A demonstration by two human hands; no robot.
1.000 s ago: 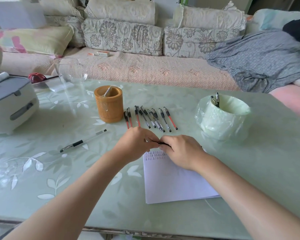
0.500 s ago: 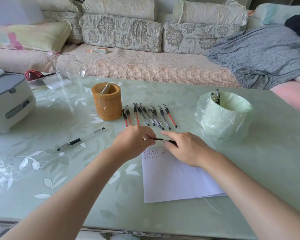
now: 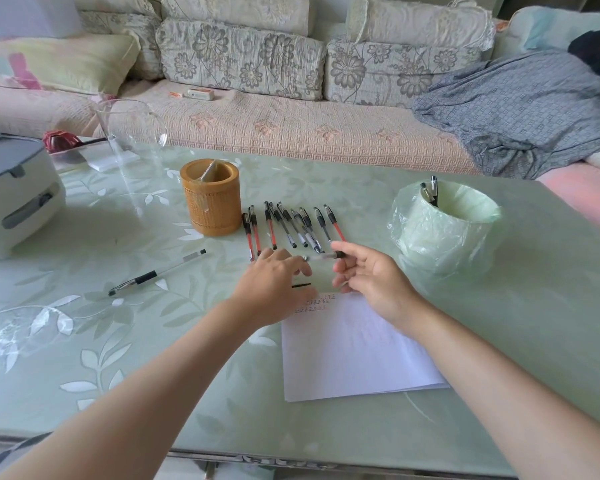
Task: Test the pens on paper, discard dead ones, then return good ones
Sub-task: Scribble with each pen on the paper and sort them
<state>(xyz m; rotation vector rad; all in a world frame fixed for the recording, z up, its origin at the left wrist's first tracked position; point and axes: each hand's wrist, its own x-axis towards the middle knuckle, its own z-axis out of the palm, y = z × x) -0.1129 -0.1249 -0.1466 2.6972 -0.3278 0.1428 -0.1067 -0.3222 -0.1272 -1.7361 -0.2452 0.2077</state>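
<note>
The pen [image 3: 323, 257] under test lies level in the air just above the top edge of the paper [image 3: 354, 348]. The right hand [image 3: 371, 277] pinches its dark end between thumb and forefinger, the other fingers loosely spread. The left hand [image 3: 274, 284] sits just beside the pen's free tip with its fingers bent down. A short dark piece [image 3: 300, 285] shows at them (the cap, probably), but I cannot tell whether it is gripped.

Scribbles at the top of the paper and the discarded pens [image 3: 430, 192] standing in the lined bin [image 3: 465, 237] suggest testing is under way. Most of it looks to be left: the row of pens [image 3: 288, 226] waits beyond the hands, next to the bamboo holder [image 3: 210, 202], which shows no pens returned. A lone pen [image 3: 156, 273] lies apart on the table [image 3: 84, 358].
</note>
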